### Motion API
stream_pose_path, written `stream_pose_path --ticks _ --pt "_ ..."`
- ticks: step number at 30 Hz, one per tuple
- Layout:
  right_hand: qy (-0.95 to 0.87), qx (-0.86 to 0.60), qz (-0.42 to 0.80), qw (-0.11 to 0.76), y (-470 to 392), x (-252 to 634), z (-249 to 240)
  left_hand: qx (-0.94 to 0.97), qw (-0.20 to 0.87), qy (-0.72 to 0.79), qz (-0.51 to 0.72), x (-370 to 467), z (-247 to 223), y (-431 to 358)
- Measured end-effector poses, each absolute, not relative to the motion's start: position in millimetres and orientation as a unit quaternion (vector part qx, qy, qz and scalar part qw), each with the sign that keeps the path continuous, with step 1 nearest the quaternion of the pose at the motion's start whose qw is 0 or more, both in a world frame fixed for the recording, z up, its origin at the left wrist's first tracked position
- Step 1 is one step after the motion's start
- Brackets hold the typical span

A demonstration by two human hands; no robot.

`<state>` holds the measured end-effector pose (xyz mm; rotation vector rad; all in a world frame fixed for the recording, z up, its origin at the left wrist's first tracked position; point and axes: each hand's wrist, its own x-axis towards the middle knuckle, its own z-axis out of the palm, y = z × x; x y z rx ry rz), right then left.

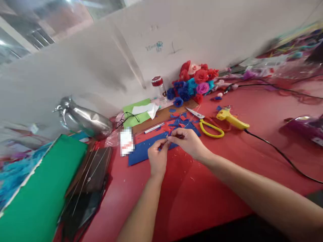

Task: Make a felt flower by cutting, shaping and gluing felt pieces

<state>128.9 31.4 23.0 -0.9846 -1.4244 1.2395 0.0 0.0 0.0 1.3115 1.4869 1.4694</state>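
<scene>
Over the front edge of a blue sheet [141,152], my left hand [158,158] is closed in a pinch. My right hand [188,143] pinches too, its fingertips meeting those of the left. Whatever lies between the fingertips is too small and covered to make out. Blue and red scraps [180,120] are scattered just beyond my hands. Right of them lie scissors with yellow handles [211,130], blades pointing away to the left. A yellow glue gun [232,119] rests further right. Behind the blue sheet is a white marker [154,128].
Red, blue and pink fabric or paper flowers [193,82] are heaped by the wall, beside a red-lidded jar [159,88]. A metal jug [87,117] and a green board [47,188] stand left. The glue gun's black cord [280,156] crosses the red table [196,208].
</scene>
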Motion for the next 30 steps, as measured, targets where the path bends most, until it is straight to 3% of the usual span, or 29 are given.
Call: stream_pose_path --ticks 21,30 --pt "-0.606 -0.420 0.461 0.494 34.9 130.6 16.3 0.497 0.362 0.545 0.570 4.0 3.3 -2.3" --pt "-0.571 -0.407 0.524 0.484 31.0 128.9 22.5 0.495 0.343 0.559 0.570 2.6 4.6 -2.3"
